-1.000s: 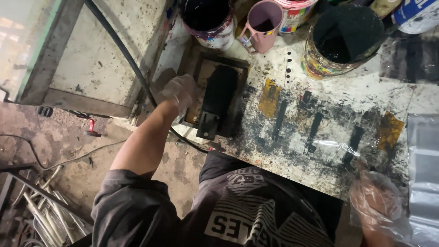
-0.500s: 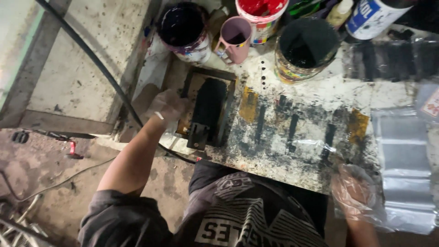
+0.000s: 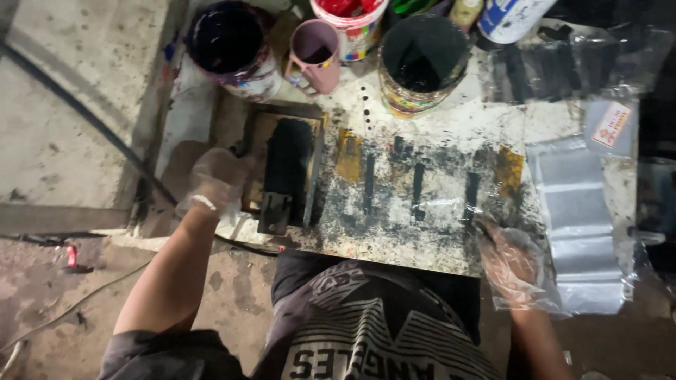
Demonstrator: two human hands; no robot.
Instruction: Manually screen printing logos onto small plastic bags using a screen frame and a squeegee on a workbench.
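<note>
The left hand (image 3: 215, 179), in a thin clear plastic glove, lies at the left edge of the table (image 3: 422, 239), fingers curled against the side of a shallow wooden tray (image 3: 257, 151). I cannot tell whether it grips the tray or only rests on it. In the tray sits a flat, rectangular black block (image 3: 285, 172), matt and inky, its narrow end sticking out over the tray's near rim.

The right hand (image 3: 514, 260), also in a loose, crinkled clear glove, rests at the table's near right corner, fingers spread and holding nothing, just beside a stack of shiny clear bags (image 3: 581, 218) that overhang the right edge.

The tabletop is whitish, rough and heavily smeared, with black vertical stripes (image 3: 415, 190) and ochre patches across its middle. Along the far edge stand a dark-stained bucket (image 3: 236, 46), a pink mug (image 3: 313, 49), a red-filled tub (image 3: 352, 21) and a round tin (image 3: 422, 63) black inside.
</note>
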